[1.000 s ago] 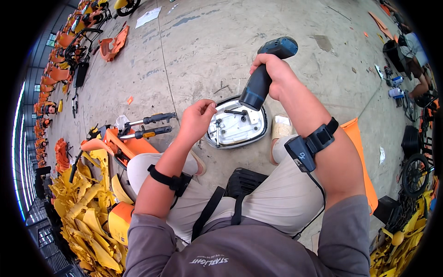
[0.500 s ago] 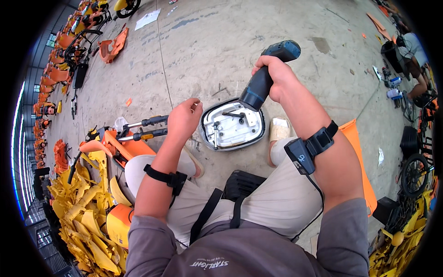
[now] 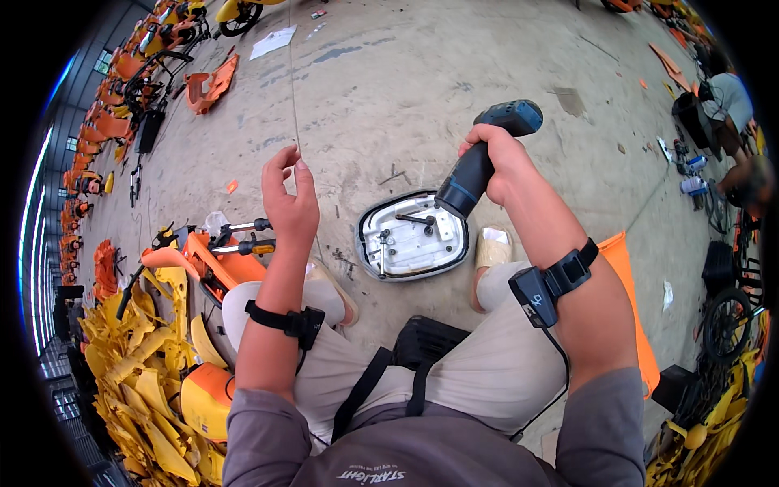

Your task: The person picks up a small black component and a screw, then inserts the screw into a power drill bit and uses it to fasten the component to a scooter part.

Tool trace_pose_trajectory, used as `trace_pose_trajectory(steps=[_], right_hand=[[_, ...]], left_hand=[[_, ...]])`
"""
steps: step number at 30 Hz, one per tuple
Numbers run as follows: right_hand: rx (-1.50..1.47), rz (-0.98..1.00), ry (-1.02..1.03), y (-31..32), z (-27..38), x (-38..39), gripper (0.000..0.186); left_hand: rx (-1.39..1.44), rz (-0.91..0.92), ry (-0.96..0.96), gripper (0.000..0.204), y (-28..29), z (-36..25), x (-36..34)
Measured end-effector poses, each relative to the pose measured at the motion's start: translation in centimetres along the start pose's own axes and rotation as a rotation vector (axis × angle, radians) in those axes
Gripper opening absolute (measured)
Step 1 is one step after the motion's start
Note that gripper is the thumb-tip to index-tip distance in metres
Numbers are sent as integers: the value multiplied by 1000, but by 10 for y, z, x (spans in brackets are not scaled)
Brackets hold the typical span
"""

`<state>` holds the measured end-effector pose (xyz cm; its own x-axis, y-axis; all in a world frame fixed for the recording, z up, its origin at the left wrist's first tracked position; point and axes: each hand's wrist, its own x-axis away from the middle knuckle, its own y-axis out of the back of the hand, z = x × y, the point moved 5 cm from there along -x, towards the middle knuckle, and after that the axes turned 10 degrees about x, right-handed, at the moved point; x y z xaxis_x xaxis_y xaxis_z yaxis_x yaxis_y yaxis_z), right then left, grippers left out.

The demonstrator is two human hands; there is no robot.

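My right hand (image 3: 501, 164) grips a black and blue cordless power tool (image 3: 511, 117), its barrel angled down toward an oval white part with a black rim (image 3: 410, 252) on the floor between my feet. A black lever (image 3: 414, 219) and a metal rod (image 3: 381, 255) lie in that part. Raised to the left of it, my left hand (image 3: 288, 191) is open, fingers loosely curved and holding nothing that I can see.
An orange frame (image 3: 209, 264) with fork tubes and a yellow panel pile (image 3: 142, 381) lie left. An orange panel (image 3: 629, 296) is beside my right leg. Orange bikes (image 3: 109, 126) line the far left. Another person (image 3: 726, 101) sits at right among cans and parts.
My left hand has moved left and up, away from the white part, its fingers opening. My right hand and the tool have shifted down and right. The view has tilted slightly.
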<state>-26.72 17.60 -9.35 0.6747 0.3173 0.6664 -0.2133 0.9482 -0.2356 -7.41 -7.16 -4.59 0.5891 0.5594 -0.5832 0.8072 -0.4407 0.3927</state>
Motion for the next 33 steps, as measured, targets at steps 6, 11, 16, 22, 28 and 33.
trace_pose_trajectory(steps=[6, 11, 16, 22, 28, 33], right_hand=[[22, 6, 8, 1, -5, -5, 15], [54, 41, 35, -4, -7, -2, 15], [180, 98, 107, -15, -5, 7, 12], [411, 229, 56, -35, -29, 17, 17], [752, 373, -121, -30, -86, 15, 20], [996, 368, -315, -16, -171, -8, 26]], left_hand=[[37, 44, -93, 26, 3, -11, 0], [93, 83, -107, 28, 8, -15, -1], [67, 117, -86, 25, 14, -25, -1], [90, 169, -68, 20, 39, -35, -4], [173, 177, -3, 19, 62, -48, -13], [154, 359, 137, 19, 71, -31, -13]])
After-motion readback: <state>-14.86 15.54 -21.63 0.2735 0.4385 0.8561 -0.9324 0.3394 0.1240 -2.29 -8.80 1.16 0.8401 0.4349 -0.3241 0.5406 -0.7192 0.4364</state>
